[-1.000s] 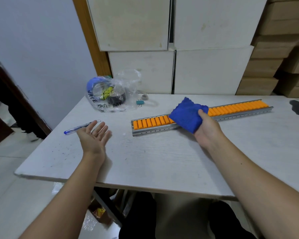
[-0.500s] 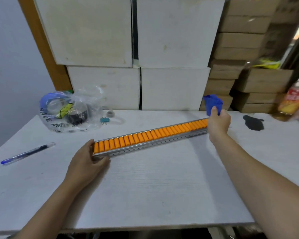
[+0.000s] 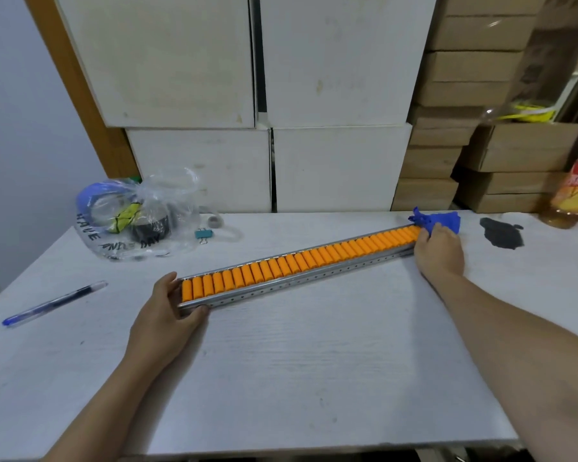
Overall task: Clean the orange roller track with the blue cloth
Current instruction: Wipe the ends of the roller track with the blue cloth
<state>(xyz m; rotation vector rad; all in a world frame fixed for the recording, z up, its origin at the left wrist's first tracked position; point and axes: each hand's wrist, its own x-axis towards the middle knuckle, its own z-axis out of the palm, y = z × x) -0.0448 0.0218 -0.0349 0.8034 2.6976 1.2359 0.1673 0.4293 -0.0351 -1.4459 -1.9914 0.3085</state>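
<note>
The orange roller track [image 3: 301, 263], a long metal rail filled with orange rollers, lies slanted across the white table [image 3: 314, 361], from near left to far right. My left hand [image 3: 167, 315] grips its near left end, thumb on the far rail and fingers on the near rail. At the far right end my right hand [image 3: 439, 251] holds the bunched blue cloth [image 3: 442, 220] pressed onto the track's end. The hand and cloth hide the last rollers.
A clear plastic bag [image 3: 137, 216] with tape rolls sits at the back left, a binder clip [image 3: 203, 234] beside it. A blue pen [image 3: 54, 303] lies left. A dark patch [image 3: 501, 233] and a bottle [image 3: 573, 195] are at the far right. Stacked boxes [image 3: 334, 95] stand behind.
My right hand carried the cloth from the track's middle to its far right end and pressed it down. My left hand moved off the table and took hold of the left end.
</note>
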